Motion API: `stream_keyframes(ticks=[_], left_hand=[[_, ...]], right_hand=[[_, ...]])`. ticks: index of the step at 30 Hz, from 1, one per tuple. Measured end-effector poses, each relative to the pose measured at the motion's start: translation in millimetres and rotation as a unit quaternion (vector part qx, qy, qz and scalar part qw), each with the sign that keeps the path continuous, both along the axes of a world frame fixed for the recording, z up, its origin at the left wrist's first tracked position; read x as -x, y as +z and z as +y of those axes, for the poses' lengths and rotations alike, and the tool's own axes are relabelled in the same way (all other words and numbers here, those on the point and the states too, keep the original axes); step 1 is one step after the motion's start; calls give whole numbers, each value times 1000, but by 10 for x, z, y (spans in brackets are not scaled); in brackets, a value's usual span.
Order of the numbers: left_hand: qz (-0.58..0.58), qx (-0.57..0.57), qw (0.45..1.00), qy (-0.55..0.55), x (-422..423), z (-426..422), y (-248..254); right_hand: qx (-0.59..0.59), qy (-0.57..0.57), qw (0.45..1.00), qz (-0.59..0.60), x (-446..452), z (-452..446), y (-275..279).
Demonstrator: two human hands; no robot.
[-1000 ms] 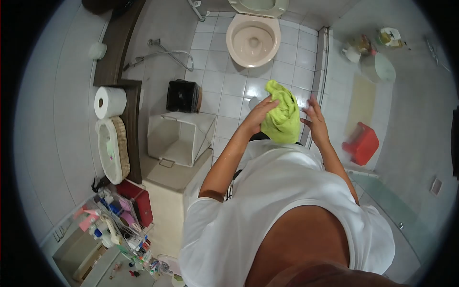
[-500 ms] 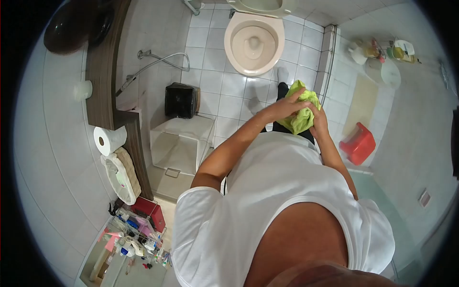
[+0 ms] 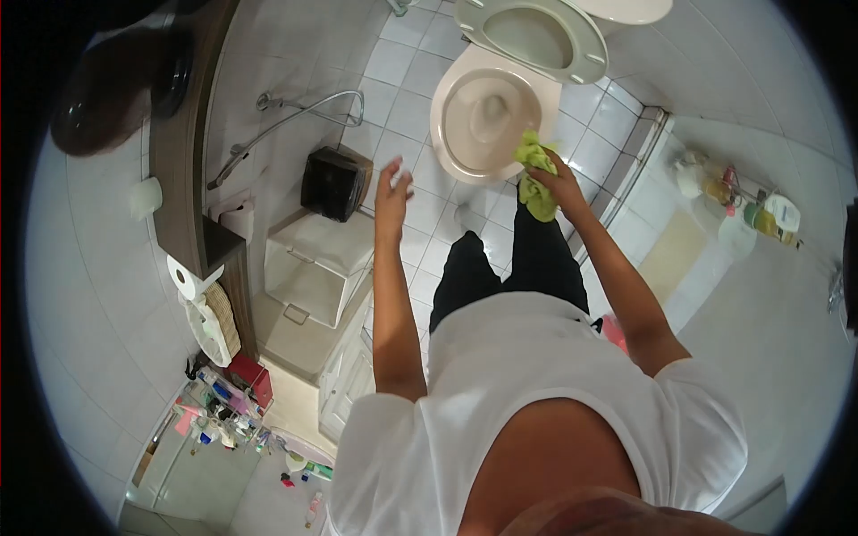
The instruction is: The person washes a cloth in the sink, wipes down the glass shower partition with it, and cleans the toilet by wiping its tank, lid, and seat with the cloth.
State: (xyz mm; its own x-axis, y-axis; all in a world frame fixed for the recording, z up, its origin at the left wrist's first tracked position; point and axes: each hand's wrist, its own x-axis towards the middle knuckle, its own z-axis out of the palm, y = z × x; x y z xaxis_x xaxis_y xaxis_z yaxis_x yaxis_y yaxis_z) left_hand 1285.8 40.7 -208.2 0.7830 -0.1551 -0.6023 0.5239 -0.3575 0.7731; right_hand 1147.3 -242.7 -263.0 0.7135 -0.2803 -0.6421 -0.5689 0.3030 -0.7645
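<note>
My right hand (image 3: 556,181) is closed around a bunched yellow-green cloth (image 3: 536,196), which hangs below and beside the fingers near the front right rim of the toilet bowl (image 3: 450,147). My left hand (image 3: 391,192) is raised on the left with its fingers apart and nothing in it. It is nearest to the black-lined bin (image 3: 332,185). The toilet seat (image 3: 590,67) is tilted up behind the bowl.
A white open container (image 3: 308,277) stands at the left below the bin. A shower hose (image 3: 295,125), a toilet roll (image 3: 186,277) and a basket (image 3: 223,322) line the left side. Bottles (image 3: 719,189) sit at the upper right.
Both hands were at the cloth; my left hand has let go and moved left. My right hand has carried the cloth toward the toilet. The view has turned and moved closer to the toilet.
</note>
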Motion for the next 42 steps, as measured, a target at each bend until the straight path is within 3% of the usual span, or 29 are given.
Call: stream_keyframes(ticks=[6,9,11,16,17,19,22,23,25,28,31,34,36,38,39,42], left_hand=[[130,-71,988,-42,634,232,-598],[90,-57,993,-42,806,186,-852],[48,-35,997,-51,912,242,-1021],[-1,-18,1000,-26,925,351,-1384],[67,-27,997,-41,863,381,-1324],[-17,-53,996,-67,793,371,-1361],[-90,-52,988,-112,399,180,-1285],[-57,-23,992,-110,75,-42,-1106],[-112,77,985,-103,-511,-542,-886],[-259,70,945,-186,-1331,-1415,-514],[-365,108,902,-204,-1795,-2240,-85],[-354,17,908,-225,-1922,-2850,31],[-411,0,886,-215,-1901,-3083,-252],[-431,5,872,-233,-1814,-3063,-214],[-419,-12,891,-172,-1717,-3074,-238],[-418,2,896,-148,-1484,-2840,-245]], right_hand=[[21,38,995,-95,-1016,158,-717],[78,20,996,-35,-1407,82,-293],[61,17,996,-68,-1480,53,-255],[156,-6,975,-160,-1225,630,-910],[121,-27,985,-118,-1141,772,-1011],[50,-74,995,-34,-1022,1004,-1087],[-104,-181,978,-13,-914,1085,-1023],[-95,-174,980,0,-846,1039,-980],[-79,-156,984,17,-733,912,-918],[-40,-144,989,-12,-487,655,-820],[-40,-181,983,14,-359,293,-474],[11,-257,966,21,-166,-183,-275],[42,-299,953,-28,-244,-589,106],[141,-292,944,-65,-494,-963,726],[208,-274,935,-89,-643,-1093,1038],[332,-200,904,-180,-1091,-1432,1710]])
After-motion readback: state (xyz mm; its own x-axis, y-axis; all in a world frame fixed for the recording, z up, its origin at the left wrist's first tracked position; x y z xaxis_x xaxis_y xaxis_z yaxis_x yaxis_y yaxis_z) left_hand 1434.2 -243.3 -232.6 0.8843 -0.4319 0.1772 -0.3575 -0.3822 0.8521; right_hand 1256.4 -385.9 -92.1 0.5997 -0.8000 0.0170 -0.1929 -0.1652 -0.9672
